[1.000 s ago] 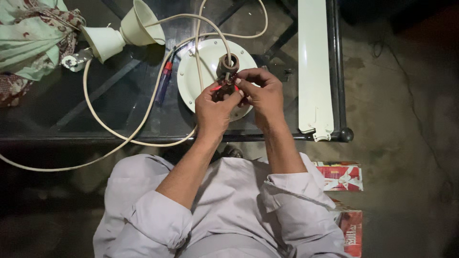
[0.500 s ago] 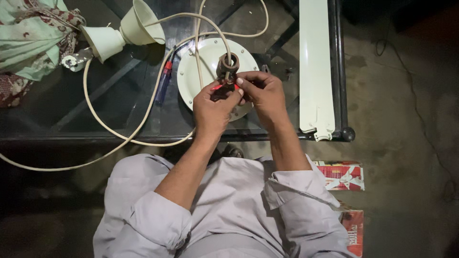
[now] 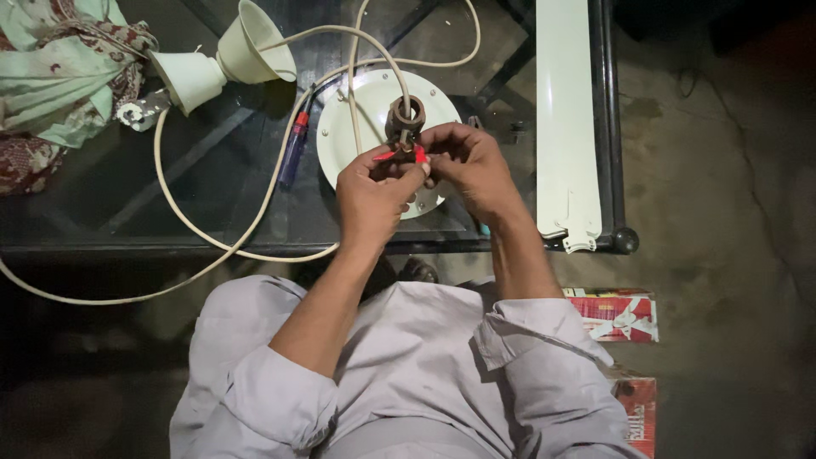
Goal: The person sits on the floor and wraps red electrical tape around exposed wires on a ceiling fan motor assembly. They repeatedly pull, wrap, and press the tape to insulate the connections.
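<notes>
Glass-topped table (image 3: 102, 212), dark metal frame, carries the whole lot; it lies under the person's reach and bears everything listed below. White ceiling-fan blade (image 3: 565, 127), long and flat, lies lengthwise along the right edge of the table, well apart from the hands. Patterned cloth (image 3: 51, 76), green and red, is bundled at the far left corner. White round fan motor housing (image 3: 357, 127) sits mid-table, directly beneath both hands. Two cream cone-shaped canopy covers (image 3: 221, 68) lie tipped on their sides to the left of the housing, threaded on a cream cable (image 3: 212, 242) that loops off the table's near edge and back to the centre. Left hand (image 3: 374, 191), fingers curled together, is pinched on the red wire ends (image 3: 387, 155) at the foot of the stem. Right hand (image 3: 472, 166), fingertips closed together on the same spot, meets the left just below the brown rusty down-rod stem (image 3: 405, 119) that stands upright from the housing. Blue-and-red screwdriver (image 3: 293, 144) lies just beside the housing's left rim, untouched. In judgement, the fine work goes best with the housing left flat on the glass, the stem kept upright, and each wire end held close to its tip so neither slips back into the stem.
</notes>
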